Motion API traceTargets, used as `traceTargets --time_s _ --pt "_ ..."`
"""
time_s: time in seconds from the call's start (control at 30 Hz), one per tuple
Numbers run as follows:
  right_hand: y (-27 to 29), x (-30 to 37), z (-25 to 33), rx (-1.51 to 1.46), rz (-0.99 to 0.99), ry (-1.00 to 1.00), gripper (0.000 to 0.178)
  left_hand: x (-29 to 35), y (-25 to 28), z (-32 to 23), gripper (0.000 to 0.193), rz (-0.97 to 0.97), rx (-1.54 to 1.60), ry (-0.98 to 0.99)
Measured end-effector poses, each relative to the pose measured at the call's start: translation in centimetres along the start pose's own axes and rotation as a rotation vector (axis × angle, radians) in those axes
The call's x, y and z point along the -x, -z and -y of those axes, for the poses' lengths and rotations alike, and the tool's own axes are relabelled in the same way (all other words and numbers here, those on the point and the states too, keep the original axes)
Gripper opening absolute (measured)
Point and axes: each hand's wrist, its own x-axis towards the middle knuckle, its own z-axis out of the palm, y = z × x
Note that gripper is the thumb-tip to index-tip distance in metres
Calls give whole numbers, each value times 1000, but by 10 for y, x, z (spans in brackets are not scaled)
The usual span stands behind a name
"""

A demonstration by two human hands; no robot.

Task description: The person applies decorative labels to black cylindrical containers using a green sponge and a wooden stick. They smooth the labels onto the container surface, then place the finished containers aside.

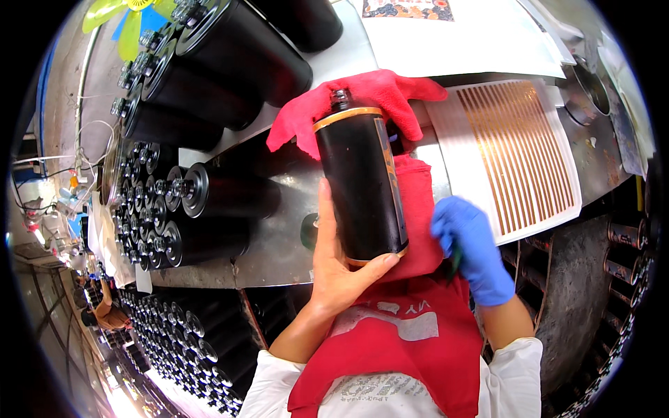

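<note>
A black glass bottle (355,188) leans over a red cloth (418,216) on the metal table. Gold bands circle its shoulder and base, and a dark label with orange decoration runs down its right side. My bare left hand (341,279) grips the bottle low down, thumb across the base and a finger along its left side. To the right of the bottle, apart from it, my right hand (474,247) in a blue glove is closed around a small dark green tool (456,256), mostly hidden by the fingers.
Many black bottles (230,191) crowd the left of the metal table (279,240), with more in rows below. On the right lies a white sheet of gold strips (516,153). A metal cup (589,94) stands beyond it. A green-bladed fan (129,35) is at the upper left.
</note>
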Motion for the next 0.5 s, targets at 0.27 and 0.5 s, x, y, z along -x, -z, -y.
traceTargets --time_s 0.27,0.5 --pt "27 50 9 -234 -329 183 43 4 15 -1 104 116 -684 -233" --pt "-46 65 -10 638 -318 471 24 4 22 0 103 123 -792 -263"
